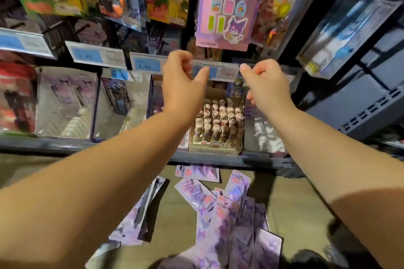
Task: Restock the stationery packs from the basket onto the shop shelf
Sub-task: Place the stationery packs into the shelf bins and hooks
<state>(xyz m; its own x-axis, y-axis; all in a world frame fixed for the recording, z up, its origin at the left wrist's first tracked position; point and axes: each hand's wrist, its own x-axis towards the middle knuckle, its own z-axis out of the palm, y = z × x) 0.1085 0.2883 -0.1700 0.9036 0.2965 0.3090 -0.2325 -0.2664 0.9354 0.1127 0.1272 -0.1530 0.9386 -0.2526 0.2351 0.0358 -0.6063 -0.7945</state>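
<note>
- Purple-and-pink carded stationery packs (pixel 220 209) lie in a loose heap on a tan surface at 6 o'clock in the head view, below the dark metal shelf (pixel 65 144). I can make out no basket rim around them.
- At 12 o'clock a pink-and-lilac hanging card pack (pixel 225 6) of stickers hangs just above a clear plastic price strip (pixel 215 70) with a blue label.
- Both arms are raised to that strip. The left hand (pixel 183 76) has its fingers curled, thumb below and fingers above, pinching the strip's 9 o'clock end.
- The right hand (pixel 265 82) has its fingers curled into the palm and its thumb tip at the strip's 3 o'clock end. Whether it grips or only touches, I cannot tell.
- Neither hand carries a pack. Between the wrists, a cardboard pen display box (pixel 216 124) stands on the shelf.
- I judge the step in hand to be handling the price strip, likely to free its peg for loading.
- The next move calls for one hand to drop to 6 o'clock, pinch a single pack by its top edge, and line its hang hole up with the peg tip.
</note>
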